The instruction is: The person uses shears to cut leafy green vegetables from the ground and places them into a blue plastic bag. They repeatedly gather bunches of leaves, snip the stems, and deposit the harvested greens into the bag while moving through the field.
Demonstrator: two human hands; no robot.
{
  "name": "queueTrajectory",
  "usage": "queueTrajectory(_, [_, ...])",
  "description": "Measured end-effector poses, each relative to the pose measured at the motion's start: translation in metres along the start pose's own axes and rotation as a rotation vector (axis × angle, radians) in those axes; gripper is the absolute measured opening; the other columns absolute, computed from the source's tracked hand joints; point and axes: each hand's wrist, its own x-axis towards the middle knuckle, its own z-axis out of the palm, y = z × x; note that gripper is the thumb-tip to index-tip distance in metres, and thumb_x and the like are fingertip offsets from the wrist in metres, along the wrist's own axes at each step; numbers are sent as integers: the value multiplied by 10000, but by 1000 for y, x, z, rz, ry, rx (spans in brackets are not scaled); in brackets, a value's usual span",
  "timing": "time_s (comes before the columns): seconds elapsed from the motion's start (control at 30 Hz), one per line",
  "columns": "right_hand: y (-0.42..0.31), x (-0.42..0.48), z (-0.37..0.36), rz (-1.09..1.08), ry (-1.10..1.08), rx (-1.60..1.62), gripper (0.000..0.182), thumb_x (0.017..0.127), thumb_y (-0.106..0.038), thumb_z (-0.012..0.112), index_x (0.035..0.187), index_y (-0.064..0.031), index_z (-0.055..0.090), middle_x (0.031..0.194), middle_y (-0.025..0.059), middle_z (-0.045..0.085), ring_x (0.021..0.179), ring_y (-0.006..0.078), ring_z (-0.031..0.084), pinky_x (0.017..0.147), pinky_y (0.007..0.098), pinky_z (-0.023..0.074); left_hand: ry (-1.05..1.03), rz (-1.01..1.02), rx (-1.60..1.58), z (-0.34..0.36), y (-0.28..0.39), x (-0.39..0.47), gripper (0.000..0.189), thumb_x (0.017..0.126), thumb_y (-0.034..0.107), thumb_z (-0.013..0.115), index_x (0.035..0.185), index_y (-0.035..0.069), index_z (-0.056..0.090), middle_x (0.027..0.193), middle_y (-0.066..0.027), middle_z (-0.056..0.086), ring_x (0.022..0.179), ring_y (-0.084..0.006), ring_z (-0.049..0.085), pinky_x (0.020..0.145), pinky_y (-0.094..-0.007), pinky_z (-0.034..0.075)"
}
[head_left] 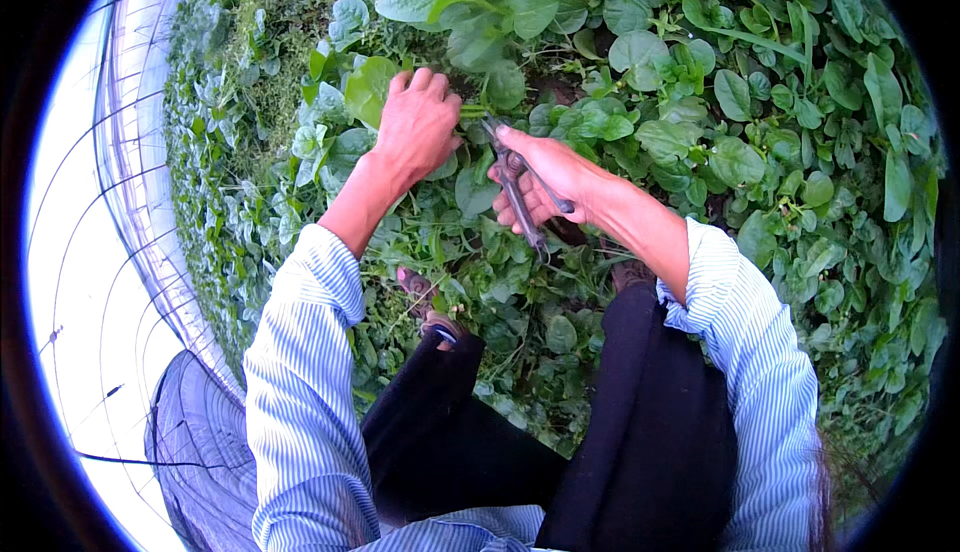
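Note:
Pruning shears (517, 184) lie in my right hand (544, 177), their handles spread somewhat apart and the blade end pointing up and left. The tip of the shears touches or nearly touches a thin green stem (472, 111). My left hand (420, 121) is curled round a leafy green shoot, just left of the shears. A broad bright leaf (369, 92) of it shows beside the knuckles; the part inside my fingers is hidden. Above both hands stands a taller leafy plant (484, 12).
Dense low leafy plants (667, 139) surround my hands and feet. My shoes (416, 286) stand among them. Along the left runs a translucent sheeted wall (142, 102) with curved ribs, and a dark rounded mesh-like thing (202, 447) lies at lower left.

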Motion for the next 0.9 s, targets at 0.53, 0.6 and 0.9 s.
queueTrajectory(0.53, [16, 25, 4, -67, -15, 243, 585, 957, -592, 378, 1016, -39, 561, 630, -29, 447, 486, 91, 409, 461, 264, 347, 203, -61, 18, 22, 5, -18, 406, 640, 261, 786, 953, 57, 628, 977, -92, 595, 1053, -268, 522, 980, -437, 390])
queueTrajectory(0.6, [24, 14, 10, -53, 25, 214, 589, 957, -600, 376, 1028, -43, 551, 628, -30, 439, 475, 77, 384, 445, 254, 321, 207, -105, -6, 26, 2, -20, 412, 641, 262, 783, 955, 50, 621, 969, -96, 604, 1049, -272, 528, 986, -440, 389])
queueTrajectory(0.9, [7, 20, 10, 26, 39, 37, 590, 963, -597, 334, 987, -45, 541, 757, 99, 632, 649, 217, 643, 628, 371, 545, 184, -90, -8, 26, 3, -14, 474, 631, 305, 803, 954, 42, 578, 956, -121, 608, 1040, -299, 532, 986, -442, 386])
